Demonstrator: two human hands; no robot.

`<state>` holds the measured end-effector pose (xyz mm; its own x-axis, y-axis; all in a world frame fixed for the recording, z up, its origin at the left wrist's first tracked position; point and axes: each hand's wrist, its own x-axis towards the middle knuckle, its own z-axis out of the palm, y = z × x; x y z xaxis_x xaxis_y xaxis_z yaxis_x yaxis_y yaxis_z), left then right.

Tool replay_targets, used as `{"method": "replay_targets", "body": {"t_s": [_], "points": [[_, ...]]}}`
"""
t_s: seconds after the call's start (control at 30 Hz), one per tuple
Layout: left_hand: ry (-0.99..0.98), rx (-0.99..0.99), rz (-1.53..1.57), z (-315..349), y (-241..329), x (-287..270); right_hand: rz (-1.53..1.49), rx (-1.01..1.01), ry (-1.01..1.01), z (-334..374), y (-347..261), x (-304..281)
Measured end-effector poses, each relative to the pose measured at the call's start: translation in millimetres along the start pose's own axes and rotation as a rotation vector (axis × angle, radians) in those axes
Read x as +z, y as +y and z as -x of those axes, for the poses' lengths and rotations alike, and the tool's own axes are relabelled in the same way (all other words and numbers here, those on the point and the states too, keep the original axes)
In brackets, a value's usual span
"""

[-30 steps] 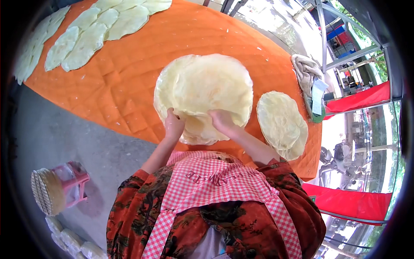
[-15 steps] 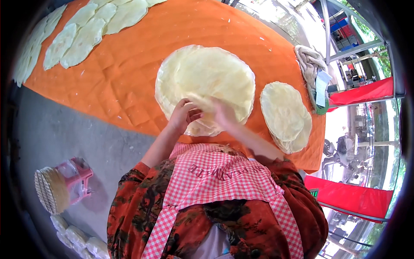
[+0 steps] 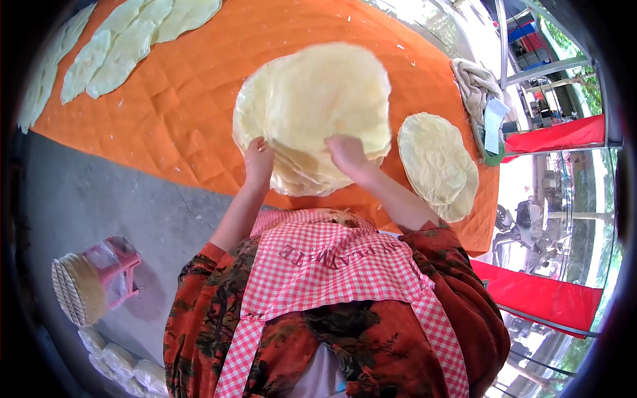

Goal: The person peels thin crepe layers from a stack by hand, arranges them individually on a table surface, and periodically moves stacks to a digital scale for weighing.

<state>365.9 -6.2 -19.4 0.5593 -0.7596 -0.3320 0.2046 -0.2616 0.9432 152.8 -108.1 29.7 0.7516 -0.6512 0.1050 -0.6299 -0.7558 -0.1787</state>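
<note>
A round, pale flatbread [image 3: 330, 86] is lifted by its near edge over a stack of flatbreads [image 3: 292, 174] on the orange cloth. My left hand [image 3: 259, 160] pinches the near left part of that edge. Closed on the same edge further right is my right hand [image 3: 347, 154], slightly blurred. The lifted sheet hides much of the stack, whose layered rims show between and below my hands. To the right lies a smaller pile of flatbreads [image 3: 434, 159], apart from my hands.
The orange cloth [image 3: 179, 113] covers the table. Overlapping flatbreads [image 3: 129, 50] lie at its far left. A crumpled towel [image 3: 474, 83] rests on the right edge. On the grey floor at left stands a pink stool [image 3: 119, 272], with clear plastic-wrapped packs [image 3: 119, 363] nearer me.
My hands have moved apart, and the top flatbread is now raised between them, its far edge shifted away from me. The view has shifted slightly.
</note>
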Motion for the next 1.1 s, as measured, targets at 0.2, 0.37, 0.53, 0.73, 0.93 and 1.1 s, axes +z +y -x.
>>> {"method": "replay_targets", "body": {"t_s": [0.2, 0.37, 0.53, 0.73, 0.93, 1.1], "points": [[-0.159, -0.178, -0.11, -7.6, 26.3, 0.6, -0.114, 0.075, 0.003, 2.5, 12.1, 10.0], [0.044, 0.138, -0.387, -39.9, -31.6, 12.7, -0.134, 0.005, -0.036, 17.4, 1.9, 7.5], [-0.226, -0.256, 0.106, 39.5, 10.8, 9.2, -0.01, -0.046, 0.006, 50.3, -3.5, 13.6], [-0.359, -0.518, 0.316, 86.0, 13.9, 26.1, -0.036, -0.048, 0.018, 58.1, -0.6, 18.6], [-0.302, -0.536, 0.485, 88.5, 4.6, 34.4, -0.032, 0.004, 0.147, 44.3, 2.4, 26.2], [-0.311, -0.571, 0.471, 64.1, -6.3, 49.9, -0.13, -0.075, 0.172, 29.7, 14.2, 18.0]]}}
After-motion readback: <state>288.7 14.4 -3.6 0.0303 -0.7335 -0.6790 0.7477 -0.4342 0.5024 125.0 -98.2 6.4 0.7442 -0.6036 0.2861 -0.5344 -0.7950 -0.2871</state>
